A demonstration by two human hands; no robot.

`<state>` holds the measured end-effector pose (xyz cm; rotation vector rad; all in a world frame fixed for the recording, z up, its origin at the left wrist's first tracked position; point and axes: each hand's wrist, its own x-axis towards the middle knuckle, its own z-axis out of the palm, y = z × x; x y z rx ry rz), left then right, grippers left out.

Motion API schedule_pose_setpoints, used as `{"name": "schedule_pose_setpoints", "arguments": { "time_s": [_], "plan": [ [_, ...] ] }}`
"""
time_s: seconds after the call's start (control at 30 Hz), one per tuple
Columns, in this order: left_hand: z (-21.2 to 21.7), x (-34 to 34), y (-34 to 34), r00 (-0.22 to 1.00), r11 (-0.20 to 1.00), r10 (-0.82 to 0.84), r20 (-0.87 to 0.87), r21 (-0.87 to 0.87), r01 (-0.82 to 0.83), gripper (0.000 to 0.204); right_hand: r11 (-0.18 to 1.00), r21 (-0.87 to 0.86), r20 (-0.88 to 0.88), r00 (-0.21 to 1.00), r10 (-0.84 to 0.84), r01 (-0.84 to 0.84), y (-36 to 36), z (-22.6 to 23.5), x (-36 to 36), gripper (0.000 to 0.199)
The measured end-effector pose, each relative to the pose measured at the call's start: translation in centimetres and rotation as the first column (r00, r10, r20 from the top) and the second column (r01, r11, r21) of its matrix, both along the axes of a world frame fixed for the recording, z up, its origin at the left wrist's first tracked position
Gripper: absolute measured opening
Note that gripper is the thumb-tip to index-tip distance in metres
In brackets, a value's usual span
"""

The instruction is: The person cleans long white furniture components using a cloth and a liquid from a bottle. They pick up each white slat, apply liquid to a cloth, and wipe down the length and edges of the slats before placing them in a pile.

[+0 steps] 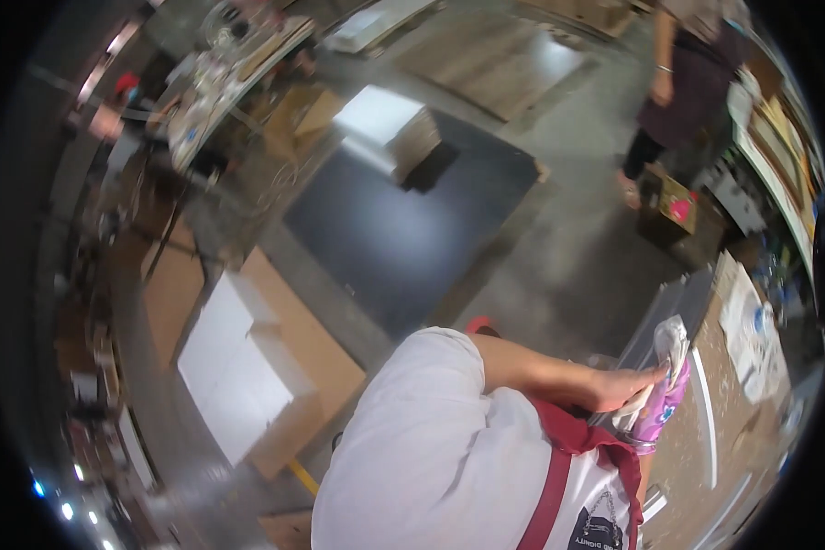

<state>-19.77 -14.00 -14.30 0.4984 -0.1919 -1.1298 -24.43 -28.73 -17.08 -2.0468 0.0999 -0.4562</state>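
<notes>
My left hand (619, 387) reaches across to the right, its fingers pinched on a crumpled white cloth or glove (670, 341). Just beside the fingertips is a pink floral covering (662, 403), which lies over the end of my right arm beyond a bangle (640, 446). My right hand is hidden by that covering and the white material, so its fingers do not show. Both hands are close together over the near edge of a worn brown worktable (706, 440). A red apron (568, 426) covers my front over white clothing.
White strips and a stained white sheet (756, 335) lie on the worktable. White-topped panel stacks (234, 367) stand on the floor at left, and another white stack (385, 124) sits on a dark board (403, 229). A person (687, 92) stands at far right near cardboard boxes (674, 211).
</notes>
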Motion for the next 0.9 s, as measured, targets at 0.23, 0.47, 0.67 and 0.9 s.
{"name": "schedule_pose_setpoints", "arguments": {
  "time_s": [0.23,0.47,0.67,0.9],
  "plan": [
    [-23.4,2.2,20.3,0.855,0.707,0.503,0.123,0.511,-0.489,0.017,0.876,0.450,-0.397,0.841,0.368,-0.171,9.1,0.9,2.4,0.038],
    [-30.3,-17.3,51.1,0.199,-0.421,0.868,0.454,0.887,-0.191,0.021,0.829,0.379,-0.538,0.631,0.559,-0.411,18.1,-0.6,6.9,0.038],
    [-25.2,-23.6,58.2,-0.261,-0.446,0.876,0.405,0.887,-0.122,0.040,0.791,0.338,-0.695,0.430,0.576,-0.510,22.8,-5.3,7.6,0.038],
    [-27.0,-28.8,62.8,-0.180,-0.406,0.894,0.410,0.912,0.063,0.072,0.731,0.341,-0.812,0.207,0.546,-0.591,25.5,-10.3,6.5,0.038]
  ]
}}
